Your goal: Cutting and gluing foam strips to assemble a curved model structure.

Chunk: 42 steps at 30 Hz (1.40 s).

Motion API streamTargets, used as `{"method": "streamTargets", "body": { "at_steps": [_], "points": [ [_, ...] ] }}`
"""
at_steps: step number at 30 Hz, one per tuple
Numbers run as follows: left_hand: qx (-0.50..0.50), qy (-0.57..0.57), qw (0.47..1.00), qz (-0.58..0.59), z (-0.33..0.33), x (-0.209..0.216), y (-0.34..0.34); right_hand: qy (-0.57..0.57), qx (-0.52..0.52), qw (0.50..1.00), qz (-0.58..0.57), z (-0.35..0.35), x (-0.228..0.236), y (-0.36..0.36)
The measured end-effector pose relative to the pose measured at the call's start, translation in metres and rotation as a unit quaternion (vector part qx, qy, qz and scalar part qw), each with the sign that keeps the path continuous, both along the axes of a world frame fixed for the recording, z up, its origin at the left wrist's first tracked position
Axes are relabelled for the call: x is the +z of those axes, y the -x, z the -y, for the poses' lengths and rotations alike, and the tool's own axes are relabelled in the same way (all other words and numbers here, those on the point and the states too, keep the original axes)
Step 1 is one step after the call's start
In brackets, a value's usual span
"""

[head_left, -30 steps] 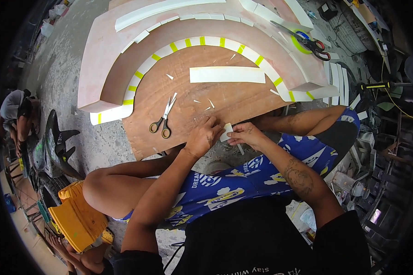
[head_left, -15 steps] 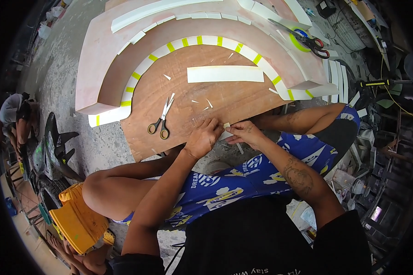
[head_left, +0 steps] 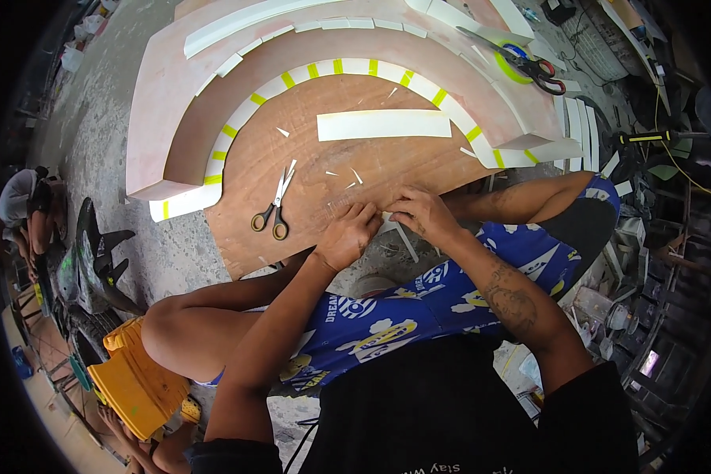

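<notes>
My left hand (head_left: pixel 350 235) rests at the near edge of the brown board (head_left: pixel 292 178) with its fingers curled on a small white piece (head_left: pixel 386 225), likely paper or card. My right hand (head_left: pixel 425 216) is close beside it, fingers bent and pinching the same piece from the right. Much of the piece is hidden under the fingers. On the board to the left lie small scissors (head_left: pixel 279 204) with dark handles, blades apart. A longer white strip (head_left: pixel 384 125) lies farther off, among thin white scraps (head_left: pixel 356 176).
A pinkish curved arch form (head_left: pixel 182 126) spans the far side, its white inner band (head_left: pixel 325 69) marked with yellow tape. Large scissors (head_left: pixel 521 63) lie on a roll of green tape (head_left: pixel 509 69). A yellow plastic object (head_left: pixel 138 375) stands left; another person (head_left: pixel 28 201) crouches beyond.
My right hand has shifted slightly up and left over the white piece, now covering more of it. My left hand has barely moved. The whole view has shifted a little.
</notes>
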State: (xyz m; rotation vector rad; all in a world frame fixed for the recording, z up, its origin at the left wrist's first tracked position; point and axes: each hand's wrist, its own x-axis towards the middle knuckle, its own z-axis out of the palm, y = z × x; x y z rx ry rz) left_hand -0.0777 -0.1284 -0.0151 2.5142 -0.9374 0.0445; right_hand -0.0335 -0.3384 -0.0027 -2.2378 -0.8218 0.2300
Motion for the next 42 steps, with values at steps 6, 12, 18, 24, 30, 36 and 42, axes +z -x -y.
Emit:
{"method": "streamTargets", "body": {
  "at_steps": [6,12,18,24,30,36,42],
  "points": [
    [-0.015,0.001,0.999,0.044,-0.001,-0.006,-0.003,0.030,0.035,0.997,0.058,-0.001,-0.005,0.001],
    [-0.007,-0.024,0.999,0.021,-0.002,-0.008,0.001,0.039,0.047,0.996,0.060,0.000,-0.006,0.000],
    [0.013,0.027,0.998,-0.046,-0.005,-0.007,0.001,0.020,0.055,0.995,0.085,0.000,-0.015,0.000],
    [0.053,0.098,0.990,-0.082,0.000,-0.002,-0.001,0.027,0.066,0.995,0.075,0.005,-0.011,-0.004],
    [0.008,0.029,0.999,-0.019,0.004,-0.006,-0.003,0.061,0.057,0.990,0.115,0.000,-0.012,-0.001],
    [0.014,-0.020,1.000,0.003,0.003,-0.010,0.004,0.049,0.082,0.987,0.128,0.000,-0.009,-0.002],
    [0.032,-0.014,0.999,-0.026,0.001,-0.006,0.001,0.044,0.084,0.986,0.137,0.000,-0.010,-0.003]
  ]
}}
